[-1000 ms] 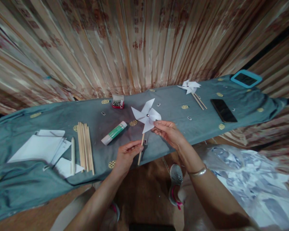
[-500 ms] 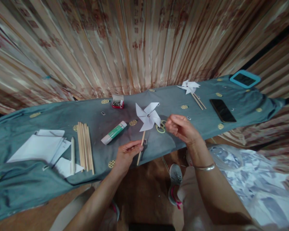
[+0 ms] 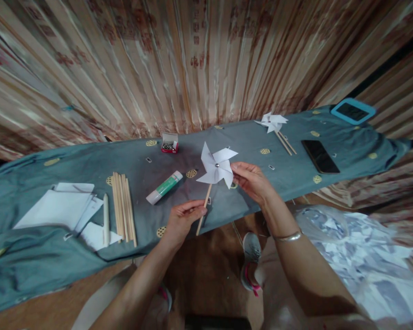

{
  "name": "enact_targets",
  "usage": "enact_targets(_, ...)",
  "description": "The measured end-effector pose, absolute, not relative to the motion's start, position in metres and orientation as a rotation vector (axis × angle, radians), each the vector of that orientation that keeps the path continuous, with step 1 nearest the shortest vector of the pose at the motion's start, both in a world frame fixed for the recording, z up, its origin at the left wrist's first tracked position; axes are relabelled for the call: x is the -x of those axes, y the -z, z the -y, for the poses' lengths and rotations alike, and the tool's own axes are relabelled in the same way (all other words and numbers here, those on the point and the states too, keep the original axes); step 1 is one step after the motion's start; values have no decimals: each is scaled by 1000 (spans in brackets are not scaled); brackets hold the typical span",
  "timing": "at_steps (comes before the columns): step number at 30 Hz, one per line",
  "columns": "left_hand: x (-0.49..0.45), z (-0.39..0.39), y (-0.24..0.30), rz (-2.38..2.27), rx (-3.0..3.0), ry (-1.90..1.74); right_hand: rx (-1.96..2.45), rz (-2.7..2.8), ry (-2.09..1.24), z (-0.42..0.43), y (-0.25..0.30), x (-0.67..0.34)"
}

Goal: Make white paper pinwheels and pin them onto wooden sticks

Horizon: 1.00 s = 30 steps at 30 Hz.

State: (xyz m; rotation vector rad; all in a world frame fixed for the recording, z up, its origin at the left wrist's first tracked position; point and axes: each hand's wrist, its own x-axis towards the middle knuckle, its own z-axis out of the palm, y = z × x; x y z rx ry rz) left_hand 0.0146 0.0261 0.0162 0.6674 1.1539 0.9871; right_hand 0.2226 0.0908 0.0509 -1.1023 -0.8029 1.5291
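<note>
A white paper pinwheel [image 3: 213,173] on a thin wooden stick [image 3: 204,210] is held up over the cloth, a silver pin at its centre. My left hand [image 3: 183,221] pinches the stick below the blades. At the right-hand blade, the fingertips of my right hand [image 3: 252,179] are closed on its edge; the blade partly hides their contact. Behind that hand, yellow-green scissors [image 3: 233,185] lie mostly hidden on the cloth. A green and white glue stick [image 3: 164,187] lies left of the pinwheel, and a small red box of pins [image 3: 170,145] stands open behind it.
On the green cloth [image 3: 72,160] at left are paper sheets [image 3: 58,208], a white marker-like stick [image 3: 106,220] and several wooden sticks [image 3: 124,208]. Farther right are other pinwheels [image 3: 273,122], a phone [image 3: 320,156] and a blue-framed device [image 3: 353,111]. Paper scraps in a bag [image 3: 361,256] lie below right.
My right hand has moved left to the pinwheel's blade, its fingers less curled. The pinwheel head has turned and shifted slightly right. My left hand keeps its hold on the stick.
</note>
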Motion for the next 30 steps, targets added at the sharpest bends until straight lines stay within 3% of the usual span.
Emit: enact_targets(30,-18,-25,-18,-1161,-665,-1037,1064,578,-1652,-81,-39,-191)
